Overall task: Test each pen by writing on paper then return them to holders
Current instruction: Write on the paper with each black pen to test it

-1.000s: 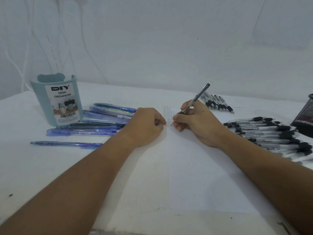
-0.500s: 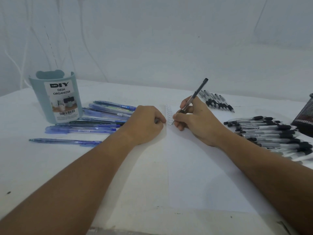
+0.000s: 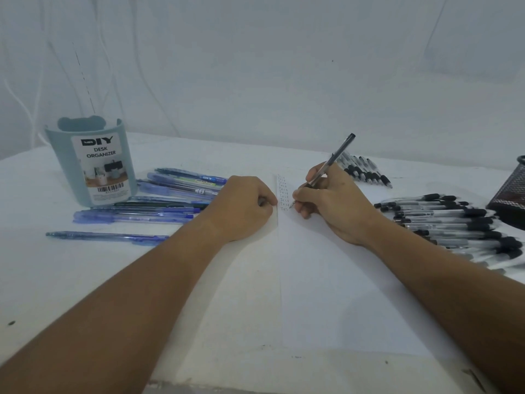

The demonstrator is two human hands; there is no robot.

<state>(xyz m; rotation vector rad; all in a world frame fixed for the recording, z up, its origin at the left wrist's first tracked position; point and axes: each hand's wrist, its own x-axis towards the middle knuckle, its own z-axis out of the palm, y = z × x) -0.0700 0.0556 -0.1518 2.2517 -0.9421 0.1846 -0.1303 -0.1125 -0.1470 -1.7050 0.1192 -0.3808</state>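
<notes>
right hand [image 3: 338, 203] is gripping a black pen [image 3: 329, 166], writing another test line on the paper [image 3: 326, 280]; left hand [image 3: 244, 206], loosely fisted and holding nothing, is steadying it; many pens are lying unreturned.

- Left hand [image 3: 241, 207]: fingers curled into a loose fist, holding nothing, knuckles down near the table's middle; forearm extends from the near-left edge.
- Right hand [image 3: 335, 203]: fingers pinch a pen [image 3: 331, 163]; wrist down, forearm extends from the near-right edge.
</notes>
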